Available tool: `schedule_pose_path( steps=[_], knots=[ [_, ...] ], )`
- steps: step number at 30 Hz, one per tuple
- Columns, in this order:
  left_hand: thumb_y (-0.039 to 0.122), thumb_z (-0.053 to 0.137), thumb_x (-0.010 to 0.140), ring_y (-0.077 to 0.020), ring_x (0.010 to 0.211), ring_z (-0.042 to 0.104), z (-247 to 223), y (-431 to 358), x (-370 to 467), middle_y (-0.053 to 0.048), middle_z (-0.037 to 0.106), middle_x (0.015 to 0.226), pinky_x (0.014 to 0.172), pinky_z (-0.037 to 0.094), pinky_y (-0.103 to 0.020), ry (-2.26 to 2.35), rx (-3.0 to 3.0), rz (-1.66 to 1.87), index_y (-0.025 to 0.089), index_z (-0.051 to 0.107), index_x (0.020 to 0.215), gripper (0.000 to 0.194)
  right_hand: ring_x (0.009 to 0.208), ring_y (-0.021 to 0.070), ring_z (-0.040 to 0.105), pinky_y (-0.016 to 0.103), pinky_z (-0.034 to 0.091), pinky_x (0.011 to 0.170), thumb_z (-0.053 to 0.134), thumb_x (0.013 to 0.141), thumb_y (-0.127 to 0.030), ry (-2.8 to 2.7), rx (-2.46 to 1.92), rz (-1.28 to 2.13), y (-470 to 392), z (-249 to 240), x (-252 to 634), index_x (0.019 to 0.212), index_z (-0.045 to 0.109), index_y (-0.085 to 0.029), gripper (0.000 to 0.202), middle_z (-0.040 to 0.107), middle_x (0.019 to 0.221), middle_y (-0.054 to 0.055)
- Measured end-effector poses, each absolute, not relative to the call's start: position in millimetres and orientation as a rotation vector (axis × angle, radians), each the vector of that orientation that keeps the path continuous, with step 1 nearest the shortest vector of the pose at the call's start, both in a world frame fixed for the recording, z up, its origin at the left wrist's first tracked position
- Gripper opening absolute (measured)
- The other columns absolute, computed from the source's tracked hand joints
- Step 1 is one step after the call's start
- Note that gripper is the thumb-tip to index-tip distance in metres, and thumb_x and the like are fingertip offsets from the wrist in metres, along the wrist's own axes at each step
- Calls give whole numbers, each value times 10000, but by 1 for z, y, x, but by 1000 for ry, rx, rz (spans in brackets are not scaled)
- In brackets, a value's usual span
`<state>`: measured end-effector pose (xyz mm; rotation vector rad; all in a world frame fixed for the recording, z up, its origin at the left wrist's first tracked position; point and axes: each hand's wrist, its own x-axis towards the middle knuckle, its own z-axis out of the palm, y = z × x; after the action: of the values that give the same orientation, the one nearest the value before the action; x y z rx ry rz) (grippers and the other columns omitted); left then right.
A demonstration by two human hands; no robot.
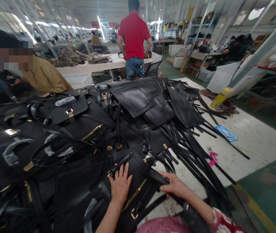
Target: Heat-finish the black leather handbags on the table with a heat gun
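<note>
My left hand (120, 184) lies flat with its fingers spread on a black leather bag (134, 165) with gold hardware. Its fingertips rest close to a narrow buckled strap (120, 163). Closed around a long, thick black object (156, 178) is my right hand (174, 185), just right of that bag. The kind of this object is not clear; its far end is over the bag's edge. A gold zipper (135, 195) runs along the bag between my hands.
Black bags (74, 113) with gold clasps are heaped leftward. Flat black leather panels (138, 97) and loose straps (191, 158) spread across the white table (257, 139). Pink-handled snippers (212, 158), a blue packet (226, 133) and a yellow bottle (222, 97) lie right. Co-workers (134, 38) are beyond.
</note>
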<state>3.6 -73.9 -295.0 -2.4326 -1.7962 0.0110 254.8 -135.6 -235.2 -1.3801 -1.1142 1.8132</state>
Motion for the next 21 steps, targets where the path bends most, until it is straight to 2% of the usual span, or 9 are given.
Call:
schedule_pose_path(
  steps=[3, 7, 13, 14, 16, 18, 21],
  knots=[
    [283, 329, 823, -284, 1240, 225, -295, -74, 4, -71, 324, 1350, 953, 151, -596, -1798, -2424, 31, 265, 210, 1307, 499, 375, 41, 380, 134, 331, 351, 537, 589, -121, -1142, -1374, 1818, -141, -231, 263, 1208, 443, -202, 631, 525, 607, -63],
    [280, 334, 820, -292, 1259, 162, -296, -74, 6, -66, 303, 1361, 956, 143, -597, -1794, -2414, 56, 253, 216, 1307, 502, 390, 36, 355, 123, 269, 343, 513, 556, -64, -1159, -1359, 1889, -162, -244, 276, 1196, 462, -226, 662, 536, 640, -63],
    [289, 320, 831, -316, 1264, 123, -297, -68, 23, -71, 303, 1358, 922, 189, -623, -1902, -2340, 22, 269, 226, 1303, 482, 438, 69, 450, 170, 387, 398, 536, 600, -121, -1139, -1379, 1705, -133, -246, 265, 1244, 402, -205, 663, 611, 808, -18],
    [293, 317, 833, -322, 1267, 101, -296, -66, 27, -71, 295, 1361, 913, 206, -623, -1917, -2337, 1, 273, 224, 1304, 480, 495, 92, 501, 192, 429, 446, 540, 610, -131, -1158, -1396, 1653, -129, -242, 267, 1247, 399, -200, 656, 617, 875, -1],
    [297, 315, 837, -325, 1273, 62, -294, -61, 34, -68, 289, 1363, 908, 228, -612, -1939, -2353, -51, 279, 223, 1304, 476, 749, 168, 574, 262, 484, 652, 552, 622, -144, -1206, -1432, 1528, -128, -232, 276, 1239, 414, -183, 634, 583, 1050, 34],
    [294, 322, 837, -332, 1274, 45, -290, -54, 38, -82, 279, 1366, 903, 217, -624, -1965, -2414, -90, 263, 222, 1307, 482, 991, 222, 508, 322, 420, 852, 556, 628, -151, -1227, -1486, 1421, -137, -224, 285, 1238, 416, -158, 626, 524, 1163, 56],
    [264, 345, 831, -313, 1263, 147, -278, -49, 25, -93, 268, 1373, 894, 258, -599, -1940, -2607, -75, 245, 258, 1296, 474, 1025, 241, 495, 367, 393, 885, 540, 638, -161, -1224, -1578, 1447, -160, -217, 287, 1271, 365, -148, 657, 541, 1141, 73]
  ],
)
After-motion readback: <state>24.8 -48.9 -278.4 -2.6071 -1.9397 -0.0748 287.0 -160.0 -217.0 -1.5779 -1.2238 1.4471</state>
